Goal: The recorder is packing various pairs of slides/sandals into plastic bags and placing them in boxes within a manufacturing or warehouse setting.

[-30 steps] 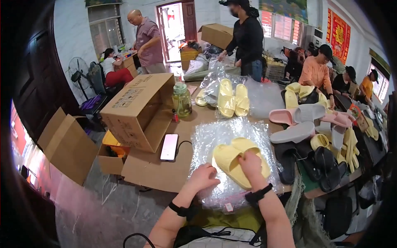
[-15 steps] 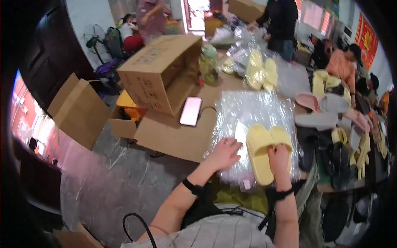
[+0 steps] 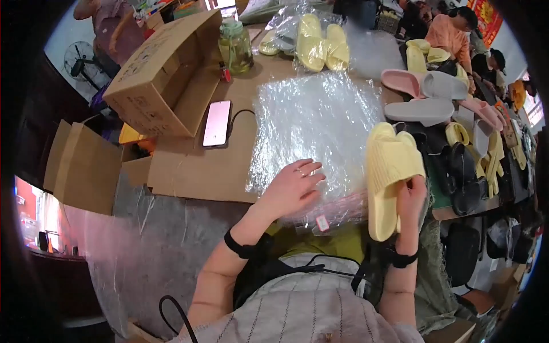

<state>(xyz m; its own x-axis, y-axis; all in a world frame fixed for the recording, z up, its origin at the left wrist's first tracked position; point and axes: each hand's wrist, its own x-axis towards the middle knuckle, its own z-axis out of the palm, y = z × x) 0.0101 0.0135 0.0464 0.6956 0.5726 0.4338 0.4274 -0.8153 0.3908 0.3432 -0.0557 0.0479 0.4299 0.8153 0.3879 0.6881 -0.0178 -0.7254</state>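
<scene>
My right hand (image 3: 411, 200) grips a pair of yellow slide sandals (image 3: 386, 171) held close together, toes pointing away from me. The pair is at the right edge of a stack of clear plastic bags (image 3: 326, 126), and the second sandal is mostly hidden behind the first. On the near left part of the bags rests my left hand (image 3: 294, 188), fingers spread, holding nothing. A small white label (image 3: 322, 223) shows at the bags' near edge.
A cardboard box (image 3: 166, 74) lies on its side at the left, near a phone (image 3: 217, 123) and a jar (image 3: 235, 48). Bagged yellow sandals (image 3: 323, 43) lie at the back. Pink sandals (image 3: 402, 82), grey sandals (image 3: 420, 112) and black ones crowd the right. A co-worker (image 3: 449, 37) is beyond.
My right hand has carried the yellow sandals rightward, off the middle of the bags and tilted them more upright. My left hand stays over the bags. The whole view has shifted.
</scene>
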